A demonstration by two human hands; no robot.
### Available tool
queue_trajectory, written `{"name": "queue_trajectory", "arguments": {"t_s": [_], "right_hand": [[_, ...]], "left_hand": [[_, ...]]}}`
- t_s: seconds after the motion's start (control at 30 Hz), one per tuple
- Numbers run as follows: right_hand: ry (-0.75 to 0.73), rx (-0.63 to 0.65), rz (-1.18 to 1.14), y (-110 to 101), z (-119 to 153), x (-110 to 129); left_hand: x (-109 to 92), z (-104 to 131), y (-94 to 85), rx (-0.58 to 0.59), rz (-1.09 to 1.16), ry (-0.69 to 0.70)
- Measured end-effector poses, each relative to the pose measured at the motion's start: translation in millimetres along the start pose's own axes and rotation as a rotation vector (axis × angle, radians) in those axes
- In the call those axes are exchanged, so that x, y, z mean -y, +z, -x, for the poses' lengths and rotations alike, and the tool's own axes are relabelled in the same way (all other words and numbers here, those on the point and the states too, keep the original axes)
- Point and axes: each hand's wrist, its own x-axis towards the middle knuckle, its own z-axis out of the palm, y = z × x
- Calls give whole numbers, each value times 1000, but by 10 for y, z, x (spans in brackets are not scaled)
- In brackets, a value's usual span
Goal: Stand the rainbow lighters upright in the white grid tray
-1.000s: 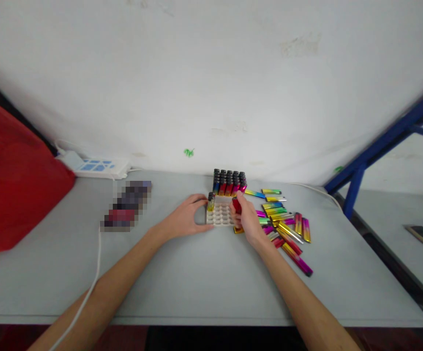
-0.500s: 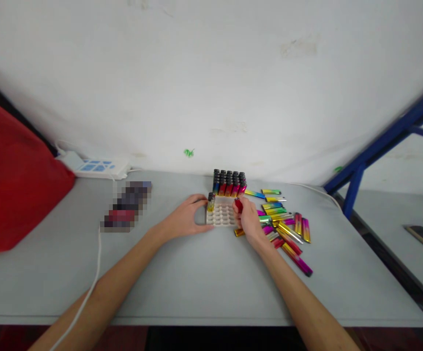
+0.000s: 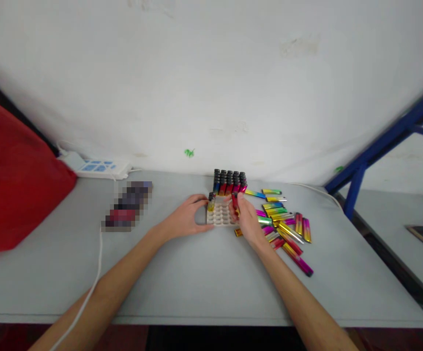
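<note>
A white tray [image 3: 219,214] with rows of oval holes lies flat on the grey table. At its back left corner a yellow lighter [image 3: 211,203] stands upright. My left hand [image 3: 186,218] rests at the tray's left side, thumb and fingers spread apart around the edge, holding nothing. Over the tray's right part, my right hand [image 3: 247,215] is closed on a red lighter [image 3: 235,201], held roughly upright. Behind the tray stands a block of upright lighters [image 3: 229,183] with black tops. Many loose colourful lighters [image 3: 290,236] lie to the right of my right hand.
At the left are a red cloth-like bag [image 3: 17,185], a white power strip [image 3: 103,168] and a pixelated object [image 3: 129,204]. A white cable [image 3: 99,258] crosses over my left forearm. A blue metal frame [image 3: 372,158] stands at the right, and a pale wall [image 3: 211,87] rises behind.
My right hand has shifted slightly left over the tray, and the red lighter in it has turned more upright. My left hand has stayed in place.
</note>
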Motion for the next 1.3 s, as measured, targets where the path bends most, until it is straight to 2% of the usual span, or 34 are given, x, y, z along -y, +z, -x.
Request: {"name": "queue_trajectory", "arguments": {"t_s": [0.3,0.73,1.07,1.3], "right_hand": [[-422,-58,314,-5,6,-31],[-401,19,409,-37,18,-70],[-571,60,730,30,-21,-156],[-563,123,904,49,-23,-180]], "left_hand": [[7,16,5,-15,18,-1],[7,12,21,-16,27,14],[-24,9,14,-19,29,14],[-1,18,4,0,28,-10]]}}
